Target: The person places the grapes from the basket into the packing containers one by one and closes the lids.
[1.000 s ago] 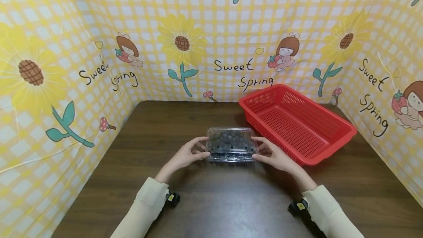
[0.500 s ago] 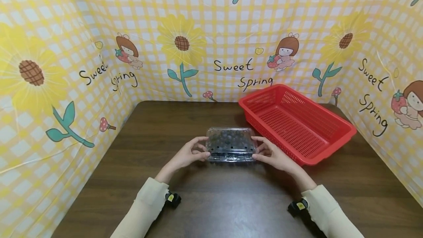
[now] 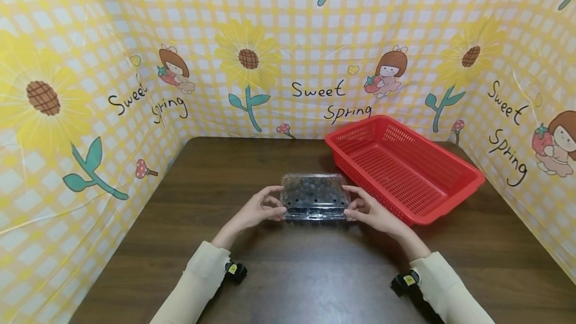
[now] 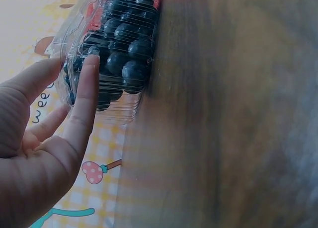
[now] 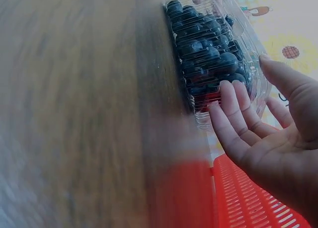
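Observation:
A clear plastic clamshell box [image 3: 315, 196] full of dark round berries, which look like blueberries, is at the middle of the brown table, its lid down. My left hand [image 3: 255, 209] holds its left end, thumb near the front edge and fingers along the side. At the opposite end my right hand [image 3: 372, 210] holds it the same way. In the left wrist view, fingertips of the left hand [image 4: 54, 133] touch the ribbed plastic. The right wrist view shows the right hand [image 5: 271, 131] with its fingers against the box's side and underside. Whether the box touches the table cannot be told.
A red plastic basket [image 3: 432, 210] with slotted walls stands at the right, close behind my right hand. Brown wood-grain table [image 3: 288, 274] lies in front of the box. A yellow checked cloth [image 3: 202, 94] with printed flowers surrounds the table at the back and sides.

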`<state>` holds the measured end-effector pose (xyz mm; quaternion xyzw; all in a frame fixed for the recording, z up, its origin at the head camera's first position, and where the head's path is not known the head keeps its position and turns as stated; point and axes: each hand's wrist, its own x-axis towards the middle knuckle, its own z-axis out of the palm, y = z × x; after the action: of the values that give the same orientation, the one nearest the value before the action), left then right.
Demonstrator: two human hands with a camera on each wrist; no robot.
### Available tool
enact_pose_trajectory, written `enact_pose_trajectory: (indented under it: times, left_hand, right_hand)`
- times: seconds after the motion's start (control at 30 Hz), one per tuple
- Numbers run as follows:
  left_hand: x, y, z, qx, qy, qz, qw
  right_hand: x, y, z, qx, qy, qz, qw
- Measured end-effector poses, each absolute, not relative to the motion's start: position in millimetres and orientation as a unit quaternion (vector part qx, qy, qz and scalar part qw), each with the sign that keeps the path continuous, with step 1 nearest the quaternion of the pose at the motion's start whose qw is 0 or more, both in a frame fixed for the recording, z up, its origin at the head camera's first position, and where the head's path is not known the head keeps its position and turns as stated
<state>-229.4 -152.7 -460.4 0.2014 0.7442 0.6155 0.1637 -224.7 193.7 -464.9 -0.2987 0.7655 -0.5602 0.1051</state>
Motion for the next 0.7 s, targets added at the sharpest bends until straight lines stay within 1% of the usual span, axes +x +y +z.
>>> enact_pose_trajectory:
  times: [0.1,0.2,0.7]
  left_hand:
    - [-229.4,-152.6,-460.7,0.200,0.738,0.622,0.166]
    - [-230.1,-152.2,-461.8,0.200,0.733,0.627,0.169]
    - [-230.2,-151.5,-463.5,0.181,0.713,0.650,0.189]
  right_hand:
    - [-224.2,195.1,-464.7,-0.288,0.751,-0.580,0.132]
    - [-223.7,195.9,-463.9,-0.282,0.747,-0.584,0.142]
    - [-224.8,196.4,-468.1,-0.266,0.739,-0.601,0.151]
